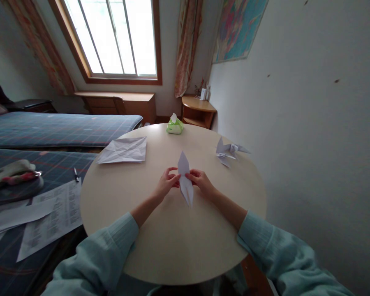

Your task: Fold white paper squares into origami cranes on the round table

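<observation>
A long, diamond-shaped folded white paper [185, 179] lies upright-lengthwise at the middle of the round beige table [135, 242]. My left hand [166, 183] pinches its left edge at the middle, fingers closed on it. On the opposite edge my right hand [200, 181] pinches the paper the same way. Both arms wear pale teal sleeves.
A finished white paper crane [230, 151] sits at the table's right. A creased, unfolded white sheet [125, 150] lies at the left, a green tissue pack [174, 125] at the far edge. Printed papers [46, 220] and a pen [76, 174] lie on the plaid bed to the left.
</observation>
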Tool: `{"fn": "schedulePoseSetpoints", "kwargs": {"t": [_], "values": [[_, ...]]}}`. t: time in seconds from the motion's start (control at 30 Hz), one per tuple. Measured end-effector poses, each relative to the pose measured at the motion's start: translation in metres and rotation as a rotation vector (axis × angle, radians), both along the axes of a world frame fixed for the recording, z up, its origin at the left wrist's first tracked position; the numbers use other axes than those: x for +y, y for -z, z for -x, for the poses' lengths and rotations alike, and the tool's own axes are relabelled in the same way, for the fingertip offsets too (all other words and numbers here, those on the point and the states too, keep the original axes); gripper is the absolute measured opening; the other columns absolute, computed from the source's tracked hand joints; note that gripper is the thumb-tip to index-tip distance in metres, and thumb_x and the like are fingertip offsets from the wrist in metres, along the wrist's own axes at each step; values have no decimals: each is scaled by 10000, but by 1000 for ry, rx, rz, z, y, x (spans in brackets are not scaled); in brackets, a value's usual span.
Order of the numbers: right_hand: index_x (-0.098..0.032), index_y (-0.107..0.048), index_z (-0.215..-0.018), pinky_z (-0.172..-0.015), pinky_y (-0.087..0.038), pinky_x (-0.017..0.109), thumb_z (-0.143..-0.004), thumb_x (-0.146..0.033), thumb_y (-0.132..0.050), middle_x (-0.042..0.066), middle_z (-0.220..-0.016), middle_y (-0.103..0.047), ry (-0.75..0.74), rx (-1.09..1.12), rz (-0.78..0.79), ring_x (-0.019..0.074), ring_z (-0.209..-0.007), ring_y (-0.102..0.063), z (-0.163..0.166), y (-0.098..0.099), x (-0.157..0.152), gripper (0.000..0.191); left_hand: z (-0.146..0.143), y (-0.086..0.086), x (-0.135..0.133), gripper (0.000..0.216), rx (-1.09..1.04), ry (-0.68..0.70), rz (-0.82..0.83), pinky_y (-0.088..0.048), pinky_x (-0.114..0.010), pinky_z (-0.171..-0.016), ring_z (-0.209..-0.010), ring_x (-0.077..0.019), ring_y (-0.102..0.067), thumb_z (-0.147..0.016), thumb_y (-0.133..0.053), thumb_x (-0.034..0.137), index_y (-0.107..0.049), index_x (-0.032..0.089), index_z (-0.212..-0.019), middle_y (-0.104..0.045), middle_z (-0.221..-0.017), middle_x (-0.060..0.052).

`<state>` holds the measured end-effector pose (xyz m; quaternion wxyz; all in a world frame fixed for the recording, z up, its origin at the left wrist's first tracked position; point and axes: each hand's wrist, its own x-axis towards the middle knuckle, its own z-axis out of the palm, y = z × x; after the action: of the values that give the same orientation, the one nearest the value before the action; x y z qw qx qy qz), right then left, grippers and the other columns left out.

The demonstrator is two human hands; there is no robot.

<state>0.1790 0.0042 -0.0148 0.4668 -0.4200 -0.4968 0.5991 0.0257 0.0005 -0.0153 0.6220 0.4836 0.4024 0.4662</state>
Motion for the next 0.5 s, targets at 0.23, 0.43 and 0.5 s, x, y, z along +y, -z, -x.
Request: {"fn": "schedulePoseSetpoints", "kwargs": {"t": [0.23, 0.43, 0.5], "values": [[-172, -537, -860, -521, -431, 242, -546, -323, -694, 5, -668, -634, 7, 101, 104, 127, -553, -569, -1, -1, 1, 382, 4, -9, -5, 236, 190, 106, -378, -458, -231, -642, -720, -125, -574, -686, -567, 266, -638, 183, -894, -619, -883, -45], [-180, -500, -900, -464, -397, 233, -670, -400, -571, -16, -594, -591, 16, 79, -12, 106, -479, -524, -2, -5, 0, 326, 7, -8, -4, 240, 242, -122, -380, -405, -224, -552, -559, -113, -517, -709, -560, 336, -663, 164, -842, -599, -600, -5], [-185, -520, -893, -510, -411, 227, -641, -360, -611, -13, -659, -595, 84, 53, -120, 109, -568, -546, -3, -7, -1, 320, 9, -11, -3, 242, 218, -210, -363, -374, -216, -531, -538, -102, -481, -695, -576, 356, -667, 151, -785, -560, -556, 14]]}}
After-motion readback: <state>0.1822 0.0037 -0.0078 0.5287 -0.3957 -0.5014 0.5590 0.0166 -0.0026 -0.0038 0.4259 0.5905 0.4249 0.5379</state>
